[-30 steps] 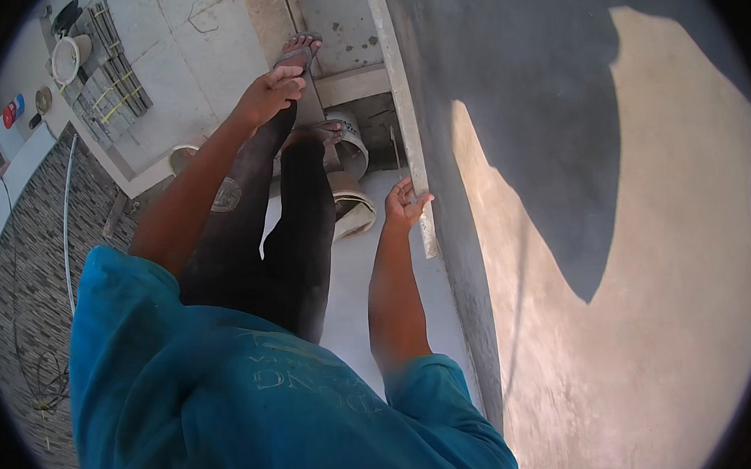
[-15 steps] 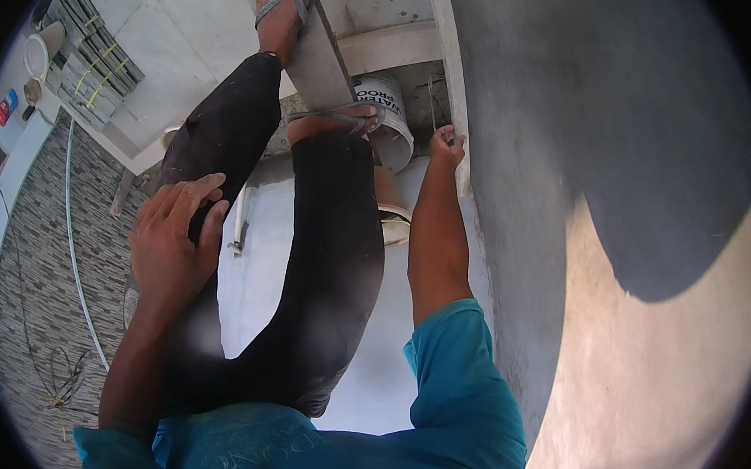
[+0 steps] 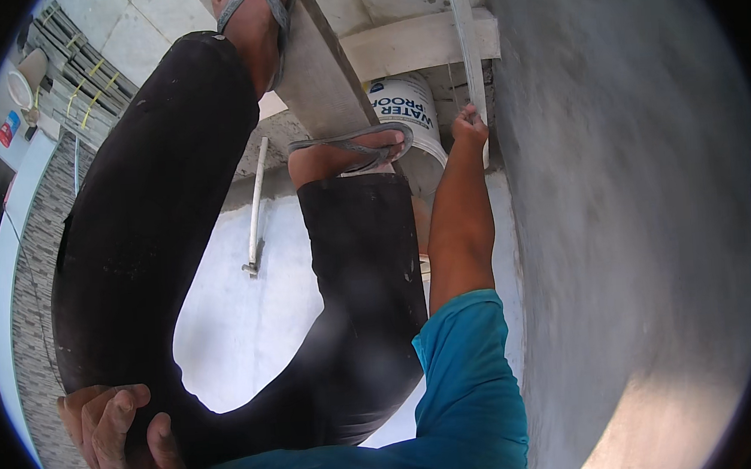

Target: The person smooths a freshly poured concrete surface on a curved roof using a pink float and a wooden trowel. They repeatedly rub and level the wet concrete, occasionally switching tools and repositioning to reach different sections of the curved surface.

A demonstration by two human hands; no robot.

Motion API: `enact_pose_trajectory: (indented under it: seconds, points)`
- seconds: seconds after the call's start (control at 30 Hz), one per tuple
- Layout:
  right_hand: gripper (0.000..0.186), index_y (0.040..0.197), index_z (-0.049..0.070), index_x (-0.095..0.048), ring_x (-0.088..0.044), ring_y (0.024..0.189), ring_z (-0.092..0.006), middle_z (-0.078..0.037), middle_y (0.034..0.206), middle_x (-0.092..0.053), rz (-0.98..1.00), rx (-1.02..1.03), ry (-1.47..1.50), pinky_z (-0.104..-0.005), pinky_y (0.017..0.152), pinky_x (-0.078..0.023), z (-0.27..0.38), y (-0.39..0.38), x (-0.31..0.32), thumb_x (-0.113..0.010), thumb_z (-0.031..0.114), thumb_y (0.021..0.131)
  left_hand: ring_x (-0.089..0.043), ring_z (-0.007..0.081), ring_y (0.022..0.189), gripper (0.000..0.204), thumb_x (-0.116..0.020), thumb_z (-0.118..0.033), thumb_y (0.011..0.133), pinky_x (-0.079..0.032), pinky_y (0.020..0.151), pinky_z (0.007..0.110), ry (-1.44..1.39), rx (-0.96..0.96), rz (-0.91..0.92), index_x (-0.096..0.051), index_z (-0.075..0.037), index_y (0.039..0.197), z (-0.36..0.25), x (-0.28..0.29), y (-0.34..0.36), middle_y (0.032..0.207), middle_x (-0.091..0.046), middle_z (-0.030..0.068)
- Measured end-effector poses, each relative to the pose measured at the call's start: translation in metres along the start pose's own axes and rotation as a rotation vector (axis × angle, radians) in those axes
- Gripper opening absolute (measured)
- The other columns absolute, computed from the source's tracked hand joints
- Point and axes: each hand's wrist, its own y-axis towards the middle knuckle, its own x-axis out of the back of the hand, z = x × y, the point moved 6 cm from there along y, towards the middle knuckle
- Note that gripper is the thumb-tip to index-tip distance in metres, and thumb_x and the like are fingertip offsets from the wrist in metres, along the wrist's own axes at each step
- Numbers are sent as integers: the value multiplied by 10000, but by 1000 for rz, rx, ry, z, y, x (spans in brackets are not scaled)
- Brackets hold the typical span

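Observation:
My right hand is closed at a long, pale, straight bar that runs along the wall on the right. The bar's lower end shows just below my fingers, and a thin line hangs close by. My left hand is at the lower left beside my thigh. Its fingers are loosely bent and apart, holding nothing. Both my sandalled feet rest on a grey plank, one farther along it than the other. Next to the nearer foot, a white printed bucket lies tilted below.
A smooth grey wall rises close on the right. Far below is a pale floor with a white pipe. At the far left are bundled strips, a white pail and a mosaic-patterned surface.
My left hand has moved down and left, toward my hip. My left leg has risen closer and spread outward. The right hand stays at the bar, and the view has shifted.

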Motion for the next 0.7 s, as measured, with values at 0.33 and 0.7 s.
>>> enact_pose_trajectory:
  seconds: [0.33,0.7]
  points:
    - [348,1330,-26,-509,-629,1069,-293,-181,1208,-589,90,162,-157,-309,662,-584,47,51,-65,-392,90,1023,-606,285,890,319,-659,-298,936,-507,755,394,18,108,135,-633,-44,1127,5,23,21,968,-643,138]
    - [356,1322,-76,-462,-599,1116,-306,-201,1249,-545,74,213,-167,-375,750,-594,56,45,-87,-404,95,1015,-627,227,653,289,-615,-342,966,-511,617,367,38,85,87,-616,-83,1095,-1,21,42,786,-637,66]
